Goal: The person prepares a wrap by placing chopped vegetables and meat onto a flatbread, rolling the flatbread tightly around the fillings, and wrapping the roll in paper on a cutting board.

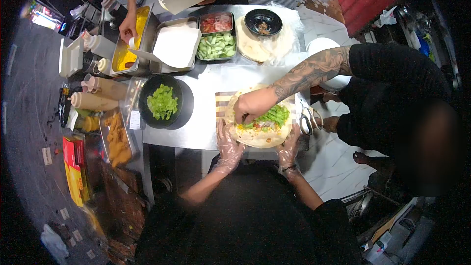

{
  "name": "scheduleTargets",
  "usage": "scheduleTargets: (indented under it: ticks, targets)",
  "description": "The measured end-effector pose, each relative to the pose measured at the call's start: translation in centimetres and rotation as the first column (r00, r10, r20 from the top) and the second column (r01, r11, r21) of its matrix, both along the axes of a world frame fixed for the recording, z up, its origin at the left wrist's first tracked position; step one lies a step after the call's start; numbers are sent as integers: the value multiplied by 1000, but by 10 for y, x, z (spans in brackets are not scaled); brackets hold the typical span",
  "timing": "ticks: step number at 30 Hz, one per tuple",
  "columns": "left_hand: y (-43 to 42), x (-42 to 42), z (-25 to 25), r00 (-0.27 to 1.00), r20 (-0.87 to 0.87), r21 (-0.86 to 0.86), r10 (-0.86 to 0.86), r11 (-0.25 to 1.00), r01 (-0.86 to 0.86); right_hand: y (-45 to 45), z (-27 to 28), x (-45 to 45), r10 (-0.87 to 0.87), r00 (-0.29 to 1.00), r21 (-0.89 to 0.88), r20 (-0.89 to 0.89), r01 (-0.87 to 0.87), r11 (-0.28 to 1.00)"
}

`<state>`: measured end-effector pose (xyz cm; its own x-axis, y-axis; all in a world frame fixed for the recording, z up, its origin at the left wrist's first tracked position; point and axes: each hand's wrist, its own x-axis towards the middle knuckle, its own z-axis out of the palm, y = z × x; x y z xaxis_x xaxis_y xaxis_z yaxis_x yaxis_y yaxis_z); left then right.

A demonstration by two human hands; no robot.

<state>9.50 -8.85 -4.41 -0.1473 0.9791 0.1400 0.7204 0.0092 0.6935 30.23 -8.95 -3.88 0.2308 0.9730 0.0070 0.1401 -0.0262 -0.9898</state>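
A round flatbread [252,141] lies on a striped wooden board [222,99], topped with chopped lettuce [274,115], corn and small red and pale pieces. My left hand [229,143], in a clear plastic glove, grips its near left edge. On the near right edge, my right hand [288,148], gloved the same way, closes round the rim. A co-worker's bare hand [255,103] reaches in from the right, its fingertips down in the filling. That hand and forearm hide the far part of the bread.
A black bowl of lettuce [162,103] stands to the left. Behind are trays of cucumber slices [216,46] and tomato [216,22], stacked flatbreads [262,49] and a black bowl [263,22]. Sauce bottles [95,101] and fried pieces [119,140] sit left. Another person works opposite.
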Motion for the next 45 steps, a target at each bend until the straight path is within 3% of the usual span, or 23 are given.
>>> scheduleTargets:
  ticks: [1, 2, 4, 6, 8, 10, 12, 14, 16, 18, 20, 22, 24, 25, 26, 29, 30, 31, 32, 33, 37, 42, 45]
  targets:
    - [-1, 2, -6, 983, 177, -20, 51, 999, -48, 1, 5, -2, 0, 1000, 1, -1, 0, 1000]
    - [-2, 3, -11, 932, 348, -49, 103, 995, -92, 0, 11, -4, 6, 980, 19, -199, -2, 1000]
    - [0, 0, -24, 878, 470, -35, 91, 996, -85, 0, 1, -1, 17, 920, 38, -391, -2, 999]
    - [1, 0, -21, 808, 584, -21, 75, 997, -77, -5, -40, 17, -318, 818, -244, -480, 224, 943]
    - [5, 3, 2, 552, 826, -110, 114, 993, -40, 11, 11, 6, -240, 763, -216, -600, 135, 967]
    - [5, 2, 7, 480, 870, -117, 113, 993, -21, 26, 43, -3, -159, 689, -174, -707, 49, 984]
    - [6, 0, 9, 406, 907, -120, 111, 993, -3, 34, 50, -5, -315, 547, -322, -776, 87, 943]
    - [8, -6, 5, 179, 963, -198, 202, 979, -38, 40, 21, 6, -299, 512, -318, -805, 53, 947]
    - [14, -9, 4, 174, 966, -191, 193, 981, -24, 44, -30, 28, -282, 476, -312, -833, 16, 950]
    - [23, -10, 1, 168, 970, -177, 177, 984, -15, 45, -75, 49, -160, 755, -279, -635, -31, 960]
    - [29, -9, -8, -34, 973, -227, 227, 974, -12, 53, -37, 38, -154, 769, -224, -620, 15, 975]
    - [34, -11, -34, -10, 987, -158, 159, 985, 68, 61, -23, 39, 64, 989, -207, -133, -91, 974]
    - [37, -10, -72, -34, 994, -102, 102, 995, -11, 62, -11, 38, 42, 985, -196, -166, -75, 978]
    - [36, -3, -41, 135, 991, -19, 13, 999, 43, 65, 2, 36, 109, 994, -270, 8, -103, 957]
    - [39, -1, -35, 132, 991, -18, 12, 999, 44, 66, 18, 33, 184, 967, -351, 174, -114, 930]
    - [38, 4, -19, 104, 992, 60, -65, 997, 55, 60, 60, 24, 446, 698, -588, 560, -45, 808]
    - [39, 4, -9, 180, 983, 7, -19, 998, 63, 60, 63, 23, 533, 559, -646, 635, 7, 763]
    - [40, 5, -3, 256, 966, -44, 26, 997, 66, 57, 39, 30, 533, 559, -647, 635, 8, 762]
    - [40, 5, -7, 257, 966, -47, 28, 997, 67, 51, -2, 39, 293, 955, -464, 48, -239, 853]
    - [40, 5, -15, 266, 963, -63, 42, 996, 67, 47, -25, 44, 94, 759, -161, -644, -255, 954]
    - [41, 7, -17, 304, 951, -71, 47, 995, 68, 42, -14, 36, 76, 723, -131, -686, -226, 965]
    - [40, 9, -13, 339, 940, -64, 36, 995, 71, 47, 8, 22, -38, 470, -125, -882, -154, 980]
    - [40, 9, -12, 358, 933, -59, 29, 996, 71, 47, 16, 14, -2, 585, -96, -811, -130, 987]
